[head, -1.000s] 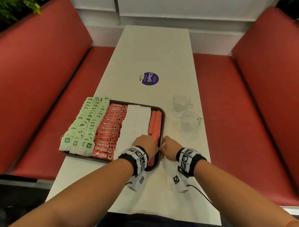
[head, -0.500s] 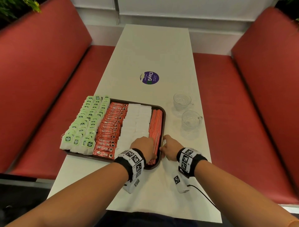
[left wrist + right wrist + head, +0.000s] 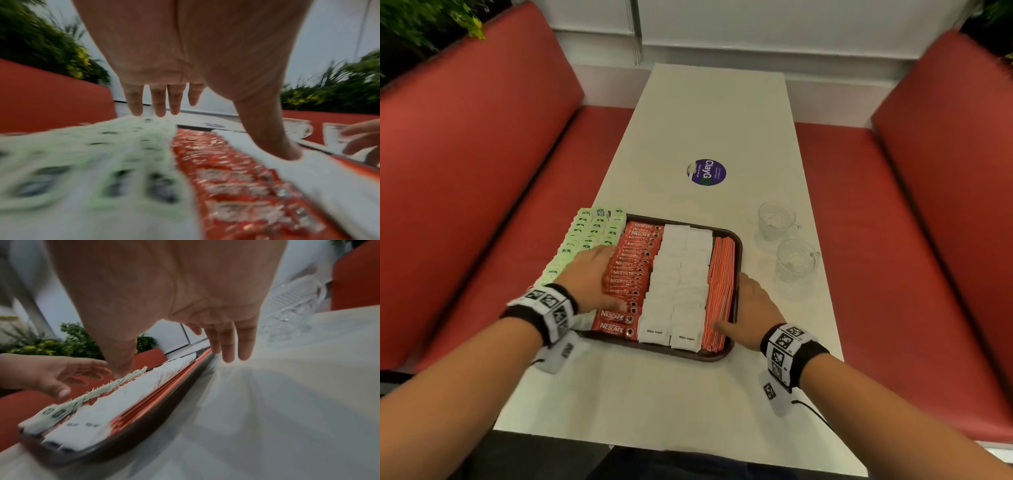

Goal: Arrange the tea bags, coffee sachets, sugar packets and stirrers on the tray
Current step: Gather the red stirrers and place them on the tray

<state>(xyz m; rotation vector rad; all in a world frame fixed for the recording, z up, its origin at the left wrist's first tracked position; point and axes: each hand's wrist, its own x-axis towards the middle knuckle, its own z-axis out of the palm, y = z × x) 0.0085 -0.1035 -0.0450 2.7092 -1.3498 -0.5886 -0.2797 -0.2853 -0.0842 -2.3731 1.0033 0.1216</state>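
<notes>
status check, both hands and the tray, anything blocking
Left hand open, flat over red coffee sachets. Right hand open along brown tray's right rim. Two clear glass cups beside, clear of it.

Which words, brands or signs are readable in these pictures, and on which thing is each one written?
"NESCAFE": on the red coffee sachets in the tray.
"White sugar": on the two nearest white sugar packets.
"ClayGO": on the round purple sticker on the table; its smaller lines are too small to read.
Green tea bags: dark labels, unreadable.
Wrist bands: only black-and-white square codes, no words.
</notes>
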